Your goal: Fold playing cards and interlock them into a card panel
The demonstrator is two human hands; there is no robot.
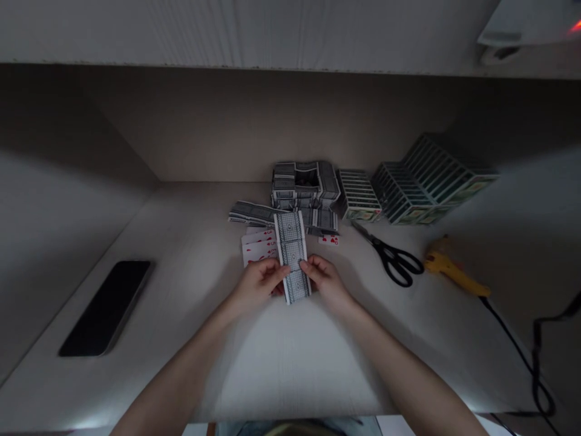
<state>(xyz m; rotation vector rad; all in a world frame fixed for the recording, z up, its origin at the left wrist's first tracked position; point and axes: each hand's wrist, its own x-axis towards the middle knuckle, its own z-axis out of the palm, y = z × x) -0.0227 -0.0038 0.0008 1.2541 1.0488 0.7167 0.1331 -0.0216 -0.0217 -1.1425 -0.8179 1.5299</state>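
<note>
My left hand (258, 283) and my right hand (325, 280) pinch the two sides of a long strip of joined playing cards (292, 254), patterned backs up, that lies on the desk (290, 357). Both hands' fingers are closed on the strip near its lower half. Under its left side lie a few face-up red cards (258, 245). Just behind stands a box-like structure built from cards (305, 183), with another flat strip of cards (252, 213) beside it.
Stacked card blocks (358, 195) and a larger ribbed card block (426, 181) sit at the back right. Black scissors (394, 257) and a yellow glue gun (451, 272) with a black cable lie to the right. A dark phone (106, 306) rests at the left.
</note>
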